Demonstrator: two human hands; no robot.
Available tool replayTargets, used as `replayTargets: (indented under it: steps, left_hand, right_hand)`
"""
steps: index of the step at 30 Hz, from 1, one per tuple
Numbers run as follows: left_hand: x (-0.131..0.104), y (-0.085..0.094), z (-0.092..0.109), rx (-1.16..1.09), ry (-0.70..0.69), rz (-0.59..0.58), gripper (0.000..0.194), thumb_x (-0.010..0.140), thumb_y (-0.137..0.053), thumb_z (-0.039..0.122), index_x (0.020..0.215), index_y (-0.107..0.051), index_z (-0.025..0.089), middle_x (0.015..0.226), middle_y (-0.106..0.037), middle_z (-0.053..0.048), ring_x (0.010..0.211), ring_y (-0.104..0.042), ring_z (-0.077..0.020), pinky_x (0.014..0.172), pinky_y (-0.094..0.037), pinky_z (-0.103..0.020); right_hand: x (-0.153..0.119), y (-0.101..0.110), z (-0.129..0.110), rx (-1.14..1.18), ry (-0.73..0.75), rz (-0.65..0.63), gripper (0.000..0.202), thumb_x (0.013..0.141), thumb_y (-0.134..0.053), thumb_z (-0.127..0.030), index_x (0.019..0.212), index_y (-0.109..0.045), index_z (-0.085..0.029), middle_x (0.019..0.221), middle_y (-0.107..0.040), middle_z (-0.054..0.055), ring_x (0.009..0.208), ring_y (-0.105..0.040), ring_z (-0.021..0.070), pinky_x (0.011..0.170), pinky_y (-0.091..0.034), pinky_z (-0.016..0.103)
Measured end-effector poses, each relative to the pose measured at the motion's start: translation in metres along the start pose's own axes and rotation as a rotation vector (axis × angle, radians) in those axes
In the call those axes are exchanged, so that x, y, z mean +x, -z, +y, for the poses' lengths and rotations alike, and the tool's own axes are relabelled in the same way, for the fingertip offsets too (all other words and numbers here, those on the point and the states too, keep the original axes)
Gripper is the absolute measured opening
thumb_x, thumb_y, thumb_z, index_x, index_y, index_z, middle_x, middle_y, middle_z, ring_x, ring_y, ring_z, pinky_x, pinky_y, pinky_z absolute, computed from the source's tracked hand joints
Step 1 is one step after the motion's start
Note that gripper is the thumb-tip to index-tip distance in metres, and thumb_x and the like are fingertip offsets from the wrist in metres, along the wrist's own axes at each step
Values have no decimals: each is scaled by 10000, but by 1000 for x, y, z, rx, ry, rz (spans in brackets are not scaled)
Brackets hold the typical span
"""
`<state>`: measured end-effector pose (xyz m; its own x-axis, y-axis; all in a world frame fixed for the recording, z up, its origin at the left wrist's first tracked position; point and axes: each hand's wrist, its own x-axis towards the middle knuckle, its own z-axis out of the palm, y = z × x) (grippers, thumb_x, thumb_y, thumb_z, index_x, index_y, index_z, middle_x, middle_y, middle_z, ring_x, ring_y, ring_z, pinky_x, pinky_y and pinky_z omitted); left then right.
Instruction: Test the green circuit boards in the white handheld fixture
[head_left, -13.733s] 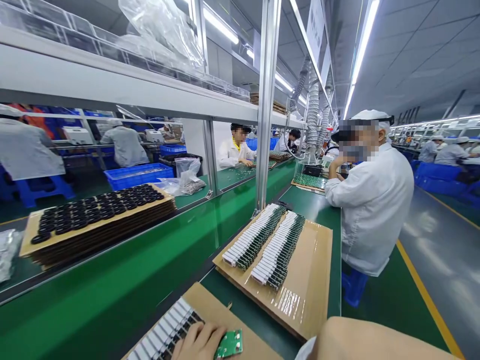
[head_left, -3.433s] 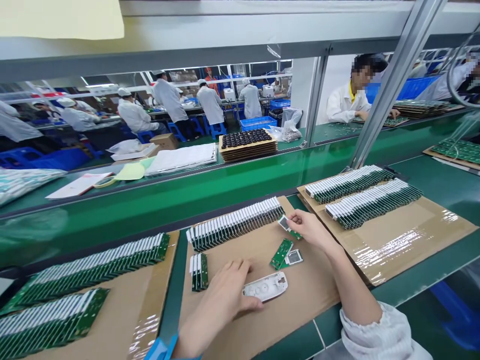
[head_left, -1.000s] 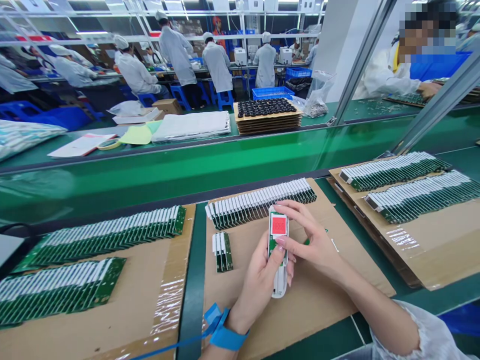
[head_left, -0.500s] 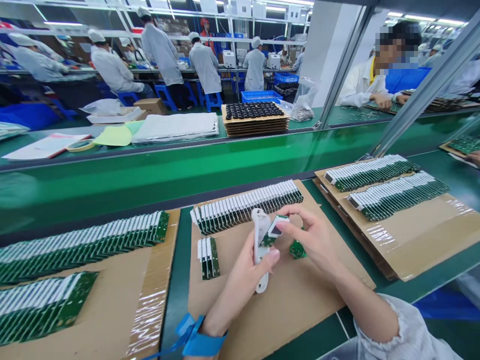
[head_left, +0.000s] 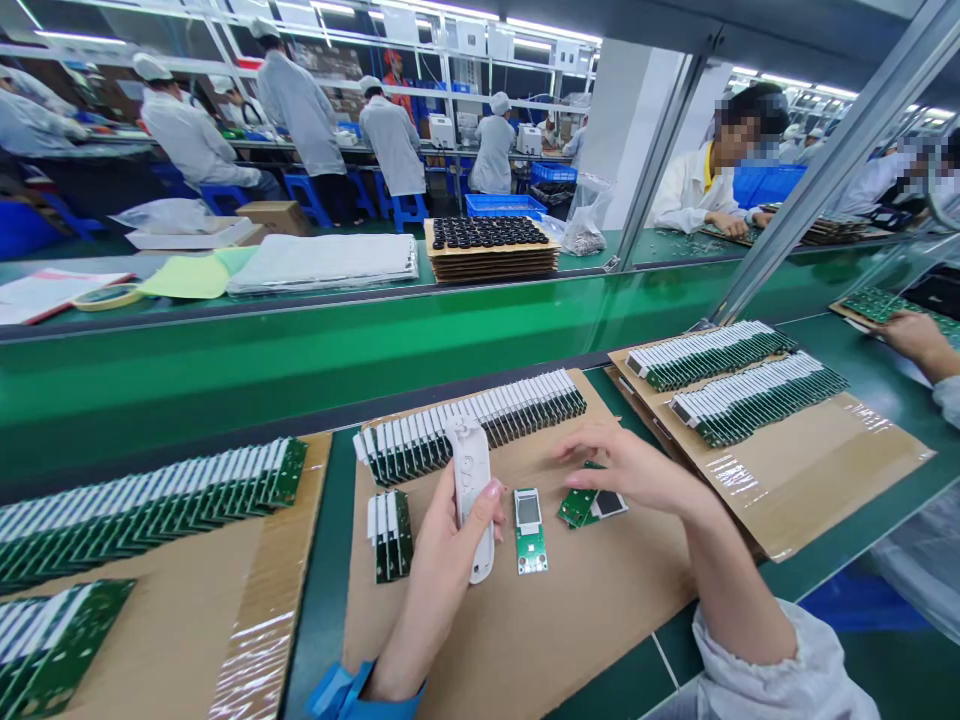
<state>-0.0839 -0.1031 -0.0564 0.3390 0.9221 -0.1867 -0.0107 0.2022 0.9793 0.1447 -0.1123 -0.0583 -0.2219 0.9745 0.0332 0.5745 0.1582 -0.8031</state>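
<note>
My left hand [head_left: 450,525] is wrapped round a long white plastic housing [head_left: 474,500], held upright with its hollow inner side towards me. Just right of it, a green circuit board with a small display [head_left: 531,535] lies face up on the cardboard sheet [head_left: 480,640]. My right hand [head_left: 637,468] hovers with fingers apart over two overlapping circuit boards [head_left: 577,508], one showing a dark screen. Part of these boards is hidden by the fingers. A short stack of boards [head_left: 390,540] stands left of my left hand, and a long row of boards [head_left: 480,420] stands behind.
Cardboard with more board rows [head_left: 150,510] lies at left, and another loaded cardboard stack [head_left: 810,470] at right. Beyond the green divider [head_left: 300,355] are papers and a tray stack of black round parts [head_left: 491,235]. A co-worker's hand [head_left: 911,335] touches boards at far right.
The circuit board with the display has left my right hand and lies on the cardboard. My right hand has moved over the other boards. The housing has shifted left in the picture, its inside now showing.
</note>
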Motion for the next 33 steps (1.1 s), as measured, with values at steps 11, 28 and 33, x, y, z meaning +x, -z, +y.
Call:
replayTargets:
  steps: [11, 28, 33]
  left_hand:
    - [4, -1, -10, -1, 56, -153, 405, 817, -649, 342, 1123, -445, 172, 892, -569, -41, 604, -497, -135, 542, -426, -264]
    - [3, -3, -24, -18, 39, -274, 521, 795, -693, 315, 1234, -448, 177, 918, -574, -54, 706, -523, -168, 578, -467, -263]
    - [1, -4, -25, -31, 43, -283, 447, 847, -642, 311, 1245, -466, 212, 938, -580, -48, 696, -524, -157, 566, -459, -252]
  right_hand:
    - [-1, 26, 30, 26, 41, -236, 234, 782, -688, -277, 1014, -716, -280, 1102, -664, 17, 1078, -591, 210, 980, -458, 410]
    - [5, -25, -30, 779, -70, 228, 360, 747, -730, -312, 1075, -619, -215, 913, -634, 31, 710, -572, 118, 577, -524, 246]
    - [5, -35, -31, 800, -127, 174, 298, 752, -724, -307, 1014, -630, -201, 918, -656, 35, 735, -598, 120, 604, -518, 233]
